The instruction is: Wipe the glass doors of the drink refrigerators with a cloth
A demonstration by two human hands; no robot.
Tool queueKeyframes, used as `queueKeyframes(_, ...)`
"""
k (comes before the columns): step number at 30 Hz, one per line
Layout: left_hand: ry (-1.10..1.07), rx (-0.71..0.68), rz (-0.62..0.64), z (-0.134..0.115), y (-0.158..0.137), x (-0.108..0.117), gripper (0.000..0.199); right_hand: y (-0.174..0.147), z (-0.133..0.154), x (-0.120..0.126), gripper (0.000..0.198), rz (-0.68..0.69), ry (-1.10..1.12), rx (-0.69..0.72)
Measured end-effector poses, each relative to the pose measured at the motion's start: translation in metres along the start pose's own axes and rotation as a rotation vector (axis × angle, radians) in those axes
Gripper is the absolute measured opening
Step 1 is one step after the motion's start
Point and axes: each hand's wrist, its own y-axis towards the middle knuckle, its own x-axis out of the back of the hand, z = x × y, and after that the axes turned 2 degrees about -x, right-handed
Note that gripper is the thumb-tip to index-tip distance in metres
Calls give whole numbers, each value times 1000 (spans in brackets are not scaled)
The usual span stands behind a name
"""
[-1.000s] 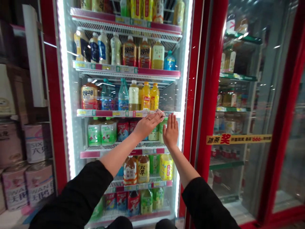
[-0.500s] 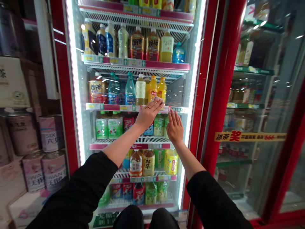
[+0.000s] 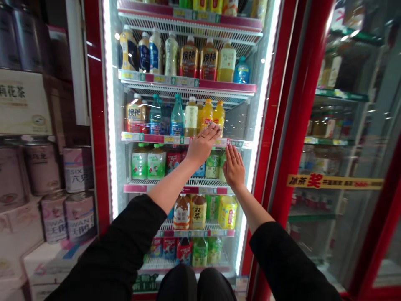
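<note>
My left hand [image 3: 203,145] reaches to the middle shelf, its fingers stretched out and close together over the price-label strip [image 3: 169,139]. Its fingertips overlap the lower part of two yellow drink bottles [image 3: 219,113]; whether they touch them is unclear. A ring shows on one finger. Lower and to the right, my right hand [image 3: 234,168] is held flat with straight fingers, the tips at the right end of the same strip. Neither hand visibly holds anything. Behind my hands and wrists, green-labelled bottles [image 3: 212,164] on the shelf below are partly hidden.
The lit drinks fridge [image 3: 270,83] has a red frame and several wire shelves of bottles. Stacked cans [image 3: 79,214] and a tea carton [image 3: 23,102] stand on the left. Another glass-door fridge [image 3: 333,182] is on the right. My knees [image 3: 178,284] are at the bottom.
The view has turned slightly left, so the fridge and both hands appear farther right. Relative to the label strip, my hands have hardly moved.
</note>
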Motion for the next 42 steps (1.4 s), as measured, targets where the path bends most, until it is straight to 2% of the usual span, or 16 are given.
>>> queueKeyframes(2, 2, -30, 33, -19, 7, -8, 74, 0, -1, 0, 68, 4, -4, 4)
queueKeyframes(4, 11, -100, 68, -25, 3, -11, 68, 0, -2, 0, 69, 14, -4, 9)
queueKeyframes(10, -1, -355, 120, 17, -36, 7, 62, 0, -2, 1, 69, 10, 15, 3)
queueKeyframes(12, 14, -333, 115, 29, -38, 16, 58, 0, -2, 2, 70, 5, 21, -6)
queueKeyframes(14, 46, -232, 107, 32, -31, 21, 61, 0, 0, 2, 71, 6, 30, -8)
queueKeyframes(17, 96, -64, 95, 22, -13, 20, 70, -1, 9, 1, 70, 0, 42, -34)
queueKeyframes(19, 114, -10, 93, 12, -7, 15, 72, -1, 20, 1, 71, -8, 50, -103)
queueKeyframes(21, 117, -27, 92, 5, -11, 10, 71, 1, 36, 2, 72, -25, 69, -194)
queueKeyframes(23, 118, -114, 89, 7, -26, 8, 67, 8, 53, 5, 72, -38, 108, -239)
queueKeyframes(27, 129, -332, 51, 38, -64, 17, 55, 29, 85, 7, 73, -15, 179, -171)
queueKeyframes(29, 144, -364, 24, 57, -75, 27, 54, 38, 98, 3, 74, -2, 180, -168)
queueKeyframes(31, 161, -293, -18, 70, -75, 35, 61, 42, 108, -4, 75, 3, 163, -188)
queueKeyframes(33, 169, -153, -73, 73, -67, 36, 71, 41, 112, -12, 75, -13, 145, -198)
queueKeyframes(37, 187, 55, -112, 56, -48, 21, 76, 36, 109, -25, 74, -100, 146, -176)
queueKeyframes(39, 194, 53, -99, 47, -48, 13, 76, 35, 106, -26, 74, -118, 154, -160)
queueKeyframes(42, 176, -79, -74, 45, -66, 11, 71, 35, 105, -23, 72, -85, 161, -148)
